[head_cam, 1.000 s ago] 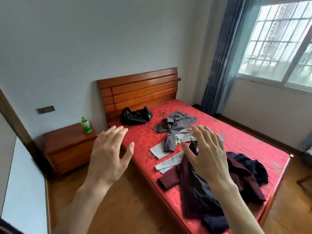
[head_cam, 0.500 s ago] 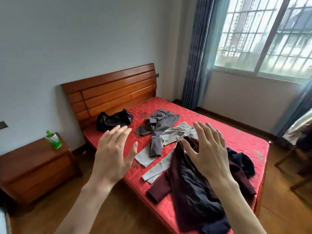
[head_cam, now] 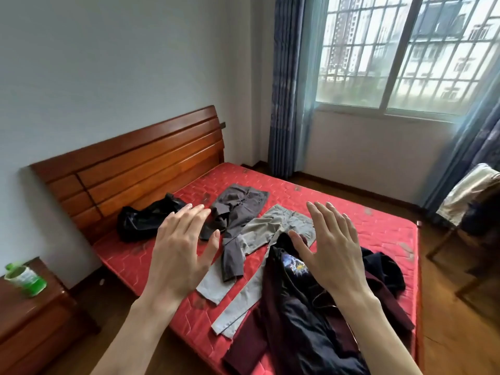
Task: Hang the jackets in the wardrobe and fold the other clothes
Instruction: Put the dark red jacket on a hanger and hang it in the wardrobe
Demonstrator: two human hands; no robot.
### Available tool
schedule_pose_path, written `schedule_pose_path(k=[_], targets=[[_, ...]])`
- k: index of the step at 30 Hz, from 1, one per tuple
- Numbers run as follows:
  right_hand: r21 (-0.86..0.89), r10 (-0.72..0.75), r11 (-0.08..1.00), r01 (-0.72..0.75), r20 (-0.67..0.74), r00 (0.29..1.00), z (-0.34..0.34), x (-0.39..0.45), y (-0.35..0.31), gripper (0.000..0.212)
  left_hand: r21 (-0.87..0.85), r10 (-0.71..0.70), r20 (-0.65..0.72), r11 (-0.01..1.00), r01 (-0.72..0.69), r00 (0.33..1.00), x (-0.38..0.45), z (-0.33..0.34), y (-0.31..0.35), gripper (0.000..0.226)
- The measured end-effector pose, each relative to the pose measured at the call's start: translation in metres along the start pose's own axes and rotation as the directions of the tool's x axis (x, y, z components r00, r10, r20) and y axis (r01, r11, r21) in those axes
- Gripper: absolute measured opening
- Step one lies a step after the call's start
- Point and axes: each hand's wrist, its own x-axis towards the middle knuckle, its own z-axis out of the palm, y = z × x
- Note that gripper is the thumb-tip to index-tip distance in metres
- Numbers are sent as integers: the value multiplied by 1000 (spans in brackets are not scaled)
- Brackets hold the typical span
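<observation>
So we're standing at the side of the bed [head_cam: 378, 226] with nothing started yet: our left hand [head_cam: 181, 255] and right hand [head_cam: 332, 253] are both held up over it, fingers spread, gripping nothing. On the bed, nearest us, there's the dark maroon jacket [head_cam: 305, 320] in a heap; just past it, toward the headboard, the light grey trousers [head_cam: 259, 255] lie with the darker grey trousers [head_cam: 238, 217] overlapping them, and a black garment [head_cam: 146, 220] sits right at the headboard. Looks like we're picking a first piece. Probably the jacket, which will need both hands at the collar or shoulders.
</observation>
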Motion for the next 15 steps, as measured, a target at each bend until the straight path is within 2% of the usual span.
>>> schedule_pose_path(k=[7,15], targets=[[-53,31,998,-30,18,999,14,35,22,75,-53,10,34,999,-8,999,38,46,0,55],[-73,144,987,-143,10,990,40,57,52,71,-142,80,78,987,-69,994,90,107,5,54]])
